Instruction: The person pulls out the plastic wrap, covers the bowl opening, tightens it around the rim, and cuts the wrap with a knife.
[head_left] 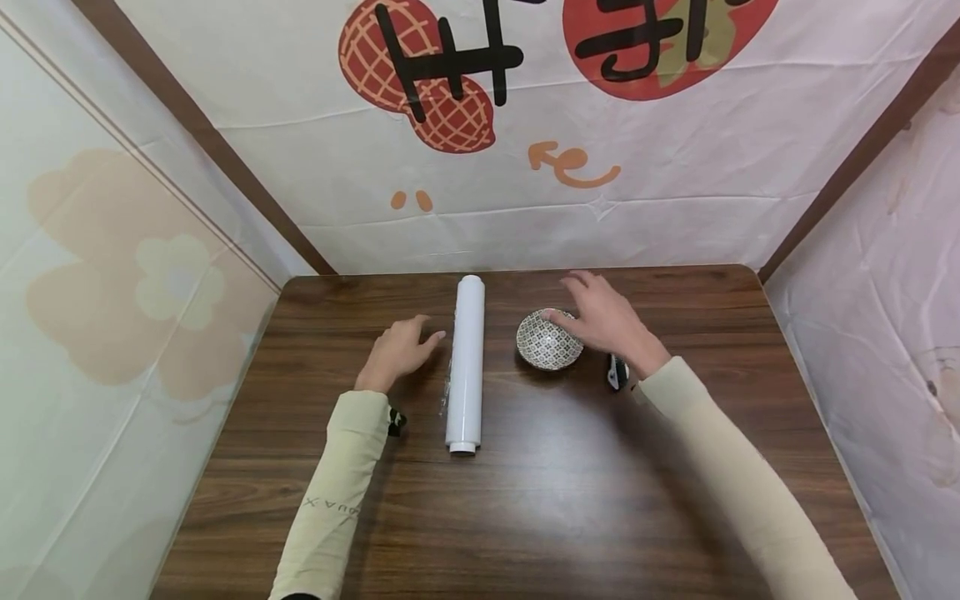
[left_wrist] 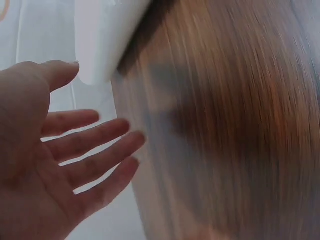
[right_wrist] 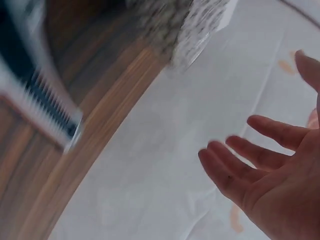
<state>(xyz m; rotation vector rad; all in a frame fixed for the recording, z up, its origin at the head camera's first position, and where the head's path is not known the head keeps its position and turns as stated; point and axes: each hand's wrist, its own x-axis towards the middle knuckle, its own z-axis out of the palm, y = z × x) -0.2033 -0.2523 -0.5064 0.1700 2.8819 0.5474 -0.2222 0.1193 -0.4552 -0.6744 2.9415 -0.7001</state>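
Observation:
A white roll of plastic wrap lies lengthwise on the table, a loose crinkled edge of film along its left side. Just left of it my left hand hovers with relaxed, spread fingers, holding nothing; the left wrist view shows the palm and the end of the roll. A small patterned bowl sits right of the roll. Over its right edge is my right hand, fingers extended and spread, with nothing held. Below that wrist lies a utility knife, partly hidden; its ridged grey body is blurred in the right wrist view.
The brown wooden table ends at a printed fabric backdrop behind. Fabric walls also stand at the left and right. A small dark object shows beside the left cuff.

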